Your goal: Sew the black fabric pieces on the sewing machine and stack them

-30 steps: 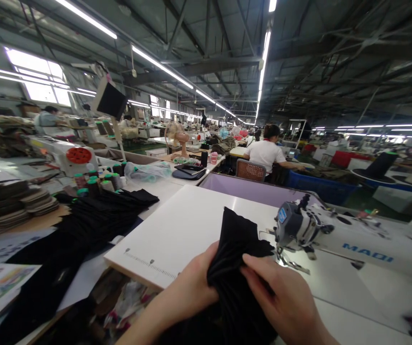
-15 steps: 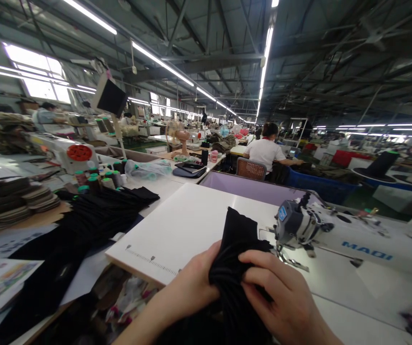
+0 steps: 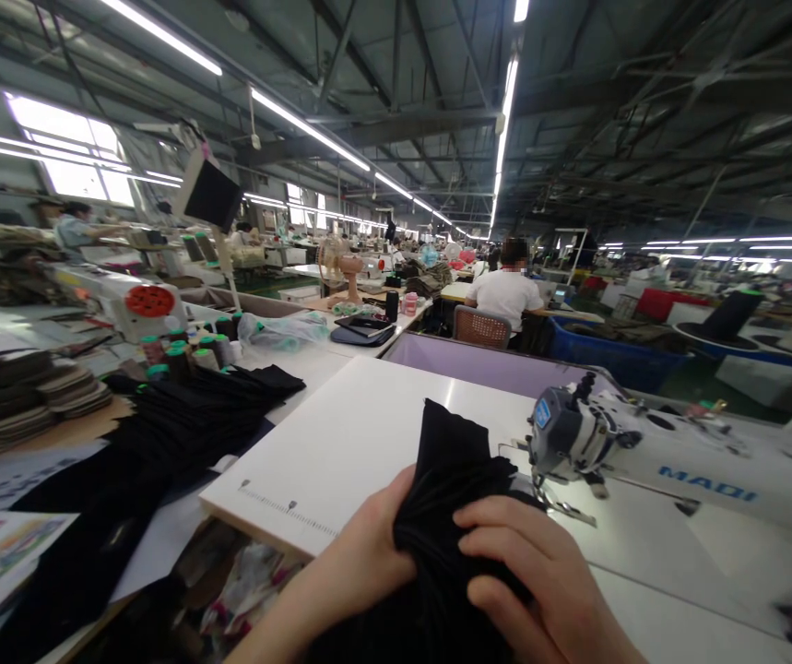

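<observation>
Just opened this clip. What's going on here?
At a sewing machine, the left hand grips a bunched black cloth and the right hand rests against its other side. The cloth is over the white tabletop, its upper end just left of the machine's head. More black pieces lie in an overlapping pile farther left.

Pink fan (image 3: 349, 269) on far table (image 3: 407, 319), pink cup (image 3: 410, 302) at its right edge; thread spools (image 3: 180, 358) near left table's (image 3: 323, 363) far edge.
</observation>
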### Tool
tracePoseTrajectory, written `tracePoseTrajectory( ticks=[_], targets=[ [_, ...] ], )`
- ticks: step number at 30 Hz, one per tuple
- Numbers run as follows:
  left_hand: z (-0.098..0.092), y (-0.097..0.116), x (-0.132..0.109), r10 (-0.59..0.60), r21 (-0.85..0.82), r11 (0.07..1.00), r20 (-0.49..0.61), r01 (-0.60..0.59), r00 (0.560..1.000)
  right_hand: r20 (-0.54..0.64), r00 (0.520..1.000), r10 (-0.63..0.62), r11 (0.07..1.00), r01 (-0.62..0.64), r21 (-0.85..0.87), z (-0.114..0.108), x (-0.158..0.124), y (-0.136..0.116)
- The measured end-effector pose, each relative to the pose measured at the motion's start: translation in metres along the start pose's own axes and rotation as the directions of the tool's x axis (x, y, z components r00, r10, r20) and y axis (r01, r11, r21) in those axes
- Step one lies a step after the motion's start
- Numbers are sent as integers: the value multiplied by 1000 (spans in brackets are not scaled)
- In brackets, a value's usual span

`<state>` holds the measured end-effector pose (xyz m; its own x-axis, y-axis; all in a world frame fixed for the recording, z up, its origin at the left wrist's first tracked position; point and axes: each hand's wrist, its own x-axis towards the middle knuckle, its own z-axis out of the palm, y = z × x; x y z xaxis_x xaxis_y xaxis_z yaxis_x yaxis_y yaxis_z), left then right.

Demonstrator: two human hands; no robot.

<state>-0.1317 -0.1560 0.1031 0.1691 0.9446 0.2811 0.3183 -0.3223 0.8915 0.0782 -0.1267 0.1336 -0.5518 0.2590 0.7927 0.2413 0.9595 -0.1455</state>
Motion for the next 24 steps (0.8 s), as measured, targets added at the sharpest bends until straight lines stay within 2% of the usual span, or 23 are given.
tracePoseTrajectory(
  ticks=[2, 5, 9, 14, 16, 18, 21, 24],
  targets=[
    [-1, 1, 0, -22, 19, 1000, 13, 22, 1000, -42, 993, 114, 993, -112, 49, 3, -2, 2],
    [-1, 5, -1, -32, 22, 999, 38, 32, 999, -114, 974, 194, 980, -198, -24, 10, -5, 6],
    [0, 9, -2, -44, 8, 999, 46, 44, 998, -115, 983, 146, 984, -156, -84, 14, -12, 10],
    [0, 10, -1, -35, -14, 999, 21, 35, 999, -117, 992, 44, 971, -70, -227, 6, -13, 10],
    [-1, 10, 0, -25, -15, 1000, 18, 25, 1000, -94, 996, 4, 979, -23, -202, 1, -10, 8],
    [-3, 10, 0, -21, -3, 1000, 20, 21, 1000, -43, 999, 5, 996, -9, -84, -1, -7, 6],
    [-4, 10, -1, -25, 37, 999, 46, 23, 999, -18, 992, 129, 989, -127, 71, 2, -8, 6],
    [-4, 8, -3, -18, 65, 998, 86, 12, 996, -104, 941, 321, 947, -318, 47, 9, -11, 8]
  ],
)
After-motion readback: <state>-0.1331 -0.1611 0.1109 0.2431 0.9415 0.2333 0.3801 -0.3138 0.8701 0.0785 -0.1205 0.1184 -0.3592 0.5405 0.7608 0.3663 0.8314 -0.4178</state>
